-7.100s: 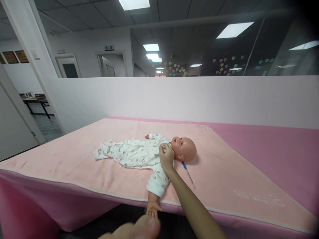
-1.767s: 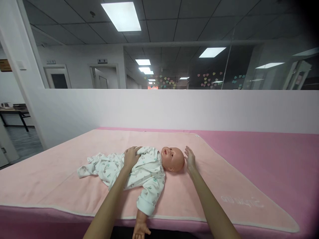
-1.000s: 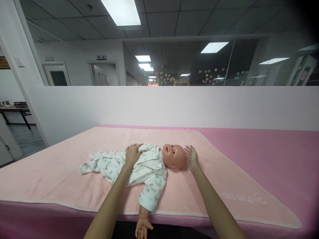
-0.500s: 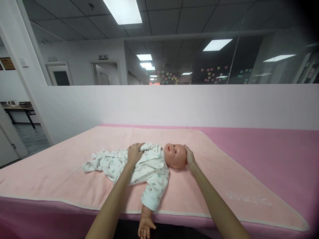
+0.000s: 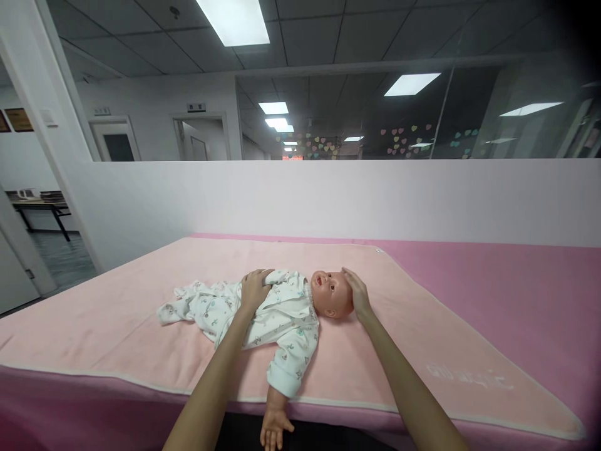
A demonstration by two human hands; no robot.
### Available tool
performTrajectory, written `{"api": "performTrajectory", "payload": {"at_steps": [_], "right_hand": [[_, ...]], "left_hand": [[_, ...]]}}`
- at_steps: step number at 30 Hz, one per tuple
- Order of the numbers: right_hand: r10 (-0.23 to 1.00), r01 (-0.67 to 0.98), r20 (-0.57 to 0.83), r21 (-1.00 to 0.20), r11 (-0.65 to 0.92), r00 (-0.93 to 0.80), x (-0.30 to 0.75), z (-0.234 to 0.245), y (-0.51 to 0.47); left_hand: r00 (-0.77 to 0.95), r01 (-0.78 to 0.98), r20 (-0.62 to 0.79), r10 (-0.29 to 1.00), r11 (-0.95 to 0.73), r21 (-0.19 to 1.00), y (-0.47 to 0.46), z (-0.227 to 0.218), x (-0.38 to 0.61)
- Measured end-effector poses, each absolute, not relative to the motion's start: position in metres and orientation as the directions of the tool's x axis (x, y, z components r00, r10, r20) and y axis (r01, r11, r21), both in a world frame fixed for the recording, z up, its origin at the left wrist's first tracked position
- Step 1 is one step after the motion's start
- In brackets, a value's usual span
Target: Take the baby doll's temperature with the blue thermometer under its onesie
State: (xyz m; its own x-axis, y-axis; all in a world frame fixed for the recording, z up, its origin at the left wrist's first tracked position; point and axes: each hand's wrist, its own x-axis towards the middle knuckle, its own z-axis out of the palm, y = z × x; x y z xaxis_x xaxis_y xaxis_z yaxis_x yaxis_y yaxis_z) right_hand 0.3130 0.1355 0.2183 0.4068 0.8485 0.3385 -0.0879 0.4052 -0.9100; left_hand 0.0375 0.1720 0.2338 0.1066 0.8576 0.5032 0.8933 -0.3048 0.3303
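Note:
A baby doll (image 5: 287,326) lies on its back with its head (image 5: 331,297) to the right, dressed in a white patterned sleepsuit. Its near arm hangs over the front edge of the bed, palm up. My left hand (image 5: 255,289) rests flat across the doll's middle, fingers stretched toward the far side. Against the crown of the doll's head lies my right hand (image 5: 357,293), its fingers extended along the far side of the crown. Neither hand is closed. The doll's far arm is mostly hidden.
Under the doll a peach mat (image 5: 141,351) with a white border covers a pink surface (image 5: 507,294). A white half wall (image 5: 357,200) with glass above stands behind. At far left, a dark table (image 5: 44,205) stands beyond a doorway.
My right fingers have lifted and shifted slightly left over the top of the doll's head. My left hand stays on the doll's middle.

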Motion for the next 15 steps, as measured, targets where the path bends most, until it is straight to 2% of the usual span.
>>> {"api": "performTrajectory", "payload": {"at_steps": [4,11,15], "right_hand": [[0.865,-0.028,0.378,-0.912,0.409,0.329,0.3104,0.2140,0.1365],[0.812,0.059,0.430,-0.894,0.444,0.395,0.3129,0.2123,0.1349],[0.844,0.029,0.390,-0.912,0.409,0.368,0.3124,0.2132,0.1351]], "left_hand": [[0.105,0.896,0.508,0.855,-0.303,0.324,0.1719,0.2336,0.0379],[0.104,0.898,0.508,0.855,-0.300,0.321,0.1697,0.2347,0.0383],[0.101,0.899,0.515,0.851,-0.300,0.319,0.1695,0.2344,0.0379]]}}
